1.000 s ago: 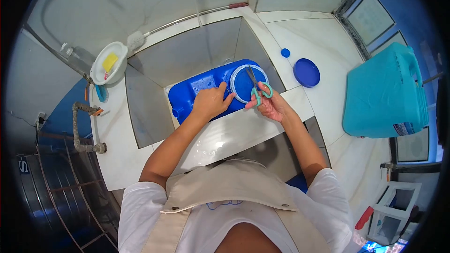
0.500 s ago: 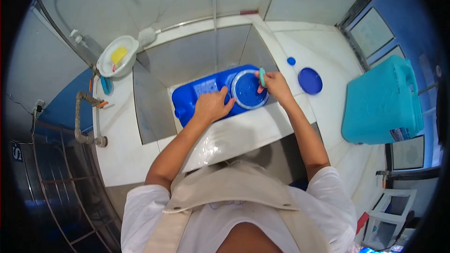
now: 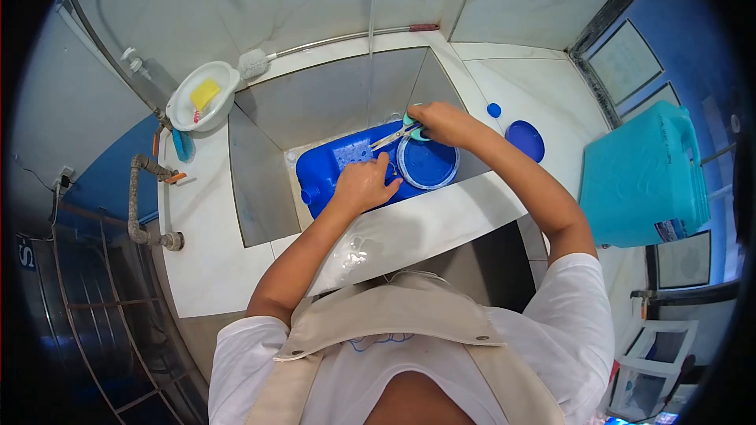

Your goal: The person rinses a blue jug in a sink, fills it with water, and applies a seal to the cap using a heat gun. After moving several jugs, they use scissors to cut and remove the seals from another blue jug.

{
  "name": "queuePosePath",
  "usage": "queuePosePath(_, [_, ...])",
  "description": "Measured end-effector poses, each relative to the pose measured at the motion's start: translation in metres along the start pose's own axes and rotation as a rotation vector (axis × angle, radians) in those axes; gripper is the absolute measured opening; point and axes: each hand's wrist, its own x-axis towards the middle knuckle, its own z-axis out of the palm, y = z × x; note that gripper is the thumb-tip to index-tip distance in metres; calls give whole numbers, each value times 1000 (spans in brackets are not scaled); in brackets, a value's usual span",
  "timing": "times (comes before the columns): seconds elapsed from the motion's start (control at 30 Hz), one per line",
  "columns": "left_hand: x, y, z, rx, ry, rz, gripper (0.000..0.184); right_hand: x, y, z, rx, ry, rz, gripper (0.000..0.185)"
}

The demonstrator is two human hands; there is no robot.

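A blue jug (image 3: 327, 159) lies on its side in the grey sink (image 3: 268, 130), wet on its surface. Its wide round mouth, ringed by a pale rim (image 3: 429, 186), faces up at the right. My right hand (image 3: 445, 123) grips scissors (image 3: 389, 139) by their teal handles, the metal blades pointing left over the jug beside that mouth. My left hand (image 3: 365, 183) rests on the jug to the left of the rim, thumb and index finger apart. Anything small between those fingertips cannot be made out.
Water runs down in a thin stream (image 3: 372, 39). On the right counter are a small blue cap (image 3: 494, 110), a round blue lid (image 3: 525, 141) and a turquoise jug (image 3: 634, 177). At left sit a white basin (image 3: 224, 79) with a yellow sponge and a long-handled brush (image 3: 253, 64).
My right hand has swung the scissors out to the left, so the blades now show over the jug. My left hand stays on the jug, with its index finger raised a little.
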Motion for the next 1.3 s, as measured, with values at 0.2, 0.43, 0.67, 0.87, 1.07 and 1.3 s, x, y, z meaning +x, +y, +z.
queuePosePath(0.2, [-3,-20,15,-43,57,62,37,7,32,19,-129,95,154,18])
queuePosePath(0.43, [-1,-65,-10,-26,203,-285,40,-27,97,49,-37,377,580,17])
queuePosePath(0.67, [-17,-141,-13,-234,448,-667,45,-9,139,71,-38,448,629,23])
queuePosePath(0.87, [-8,-123,-9,-180,403,-580,46,81,56,47,1038,542,268,33])
queuePosePath(1.07, [11,-76,-20,-43,184,-420,43,66,2,67,850,844,265,33])
queuePosePath(1.3, [23,-82,-16,-88,255,-486,41,63,-1,81,880,820,308,23])
